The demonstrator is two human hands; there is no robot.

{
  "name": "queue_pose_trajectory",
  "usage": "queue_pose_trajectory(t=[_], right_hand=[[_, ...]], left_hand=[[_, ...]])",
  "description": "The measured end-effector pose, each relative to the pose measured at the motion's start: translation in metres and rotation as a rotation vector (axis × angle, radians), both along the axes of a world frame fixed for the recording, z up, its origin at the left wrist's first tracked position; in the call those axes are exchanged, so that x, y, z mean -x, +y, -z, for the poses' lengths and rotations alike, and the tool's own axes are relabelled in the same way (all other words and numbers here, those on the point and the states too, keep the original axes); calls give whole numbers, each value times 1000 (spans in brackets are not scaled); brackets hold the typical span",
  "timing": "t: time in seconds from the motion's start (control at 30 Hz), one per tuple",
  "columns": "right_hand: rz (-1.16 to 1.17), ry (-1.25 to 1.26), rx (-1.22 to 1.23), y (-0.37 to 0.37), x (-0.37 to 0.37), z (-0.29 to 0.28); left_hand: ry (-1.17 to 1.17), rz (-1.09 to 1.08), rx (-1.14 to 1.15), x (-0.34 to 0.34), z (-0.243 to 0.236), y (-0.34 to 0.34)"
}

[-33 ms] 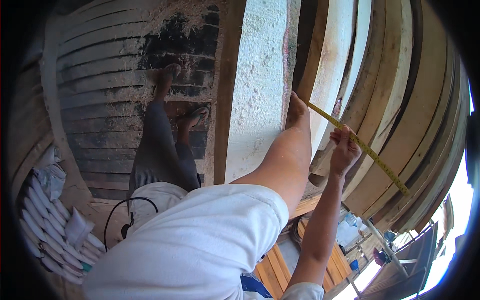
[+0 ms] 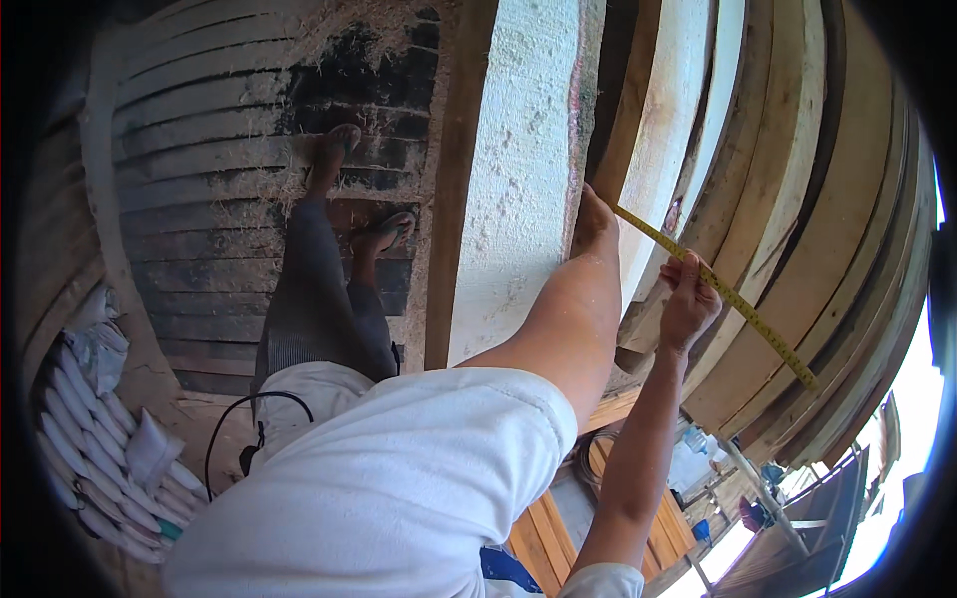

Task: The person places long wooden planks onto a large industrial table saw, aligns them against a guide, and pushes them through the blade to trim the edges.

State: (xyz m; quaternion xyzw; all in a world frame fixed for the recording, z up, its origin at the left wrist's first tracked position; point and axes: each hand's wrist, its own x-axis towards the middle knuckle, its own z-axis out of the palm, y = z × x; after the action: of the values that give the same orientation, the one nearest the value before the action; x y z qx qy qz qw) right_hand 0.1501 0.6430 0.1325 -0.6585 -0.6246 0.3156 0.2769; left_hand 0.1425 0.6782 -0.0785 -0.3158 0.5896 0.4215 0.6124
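A yellow tape measure (image 2: 755, 324) slants across the edges of stacked boards (image 2: 793, 229), from my left hand down to the lower right. My left hand (image 2: 596, 219) is closed around its upper end, at the edge of a pale, rough-sawn timber (image 2: 518, 169). Most of its fingers are turned away, and I cannot see whether a case is inside. Farther along, my right hand (image 2: 689, 302) pinches the blade between thumb and fingers. Past that hand the blade runs on straight over the boards to its loose end.
My sandalled feet (image 2: 379, 235) stand on a dark slatted floor (image 2: 219, 239) strewn with wood shavings (image 2: 369, 40). Filled white sacks (image 2: 95, 439) lie piled at the lower left. Orange-brown planks (image 2: 546, 528) and a coiled cable or hose show below my right arm.
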Motion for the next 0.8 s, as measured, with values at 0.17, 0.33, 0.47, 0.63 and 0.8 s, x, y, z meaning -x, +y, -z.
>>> queue_pose_trajectory(t=[0.17, 0.33, 0.47, 0.63, 0.8], right_hand=[[95, -22, -15, 21, -23, -23], [104, -87, -5, 24, -14, -25], [123, -70, -18, 19, -13, -21], [151, -89, -37, 18, -12, -20], [140, -78, -62, 25, -1, -22]], left_hand=[[-28, 151, 39, 13, -38, -9], [-46, 137, 77, 5, -27, -10], [159, 105, 69, -13, -14, -9], [180, 116, 71, -18, -17, -7], [239, 156, 71, 15, -44, 7]])
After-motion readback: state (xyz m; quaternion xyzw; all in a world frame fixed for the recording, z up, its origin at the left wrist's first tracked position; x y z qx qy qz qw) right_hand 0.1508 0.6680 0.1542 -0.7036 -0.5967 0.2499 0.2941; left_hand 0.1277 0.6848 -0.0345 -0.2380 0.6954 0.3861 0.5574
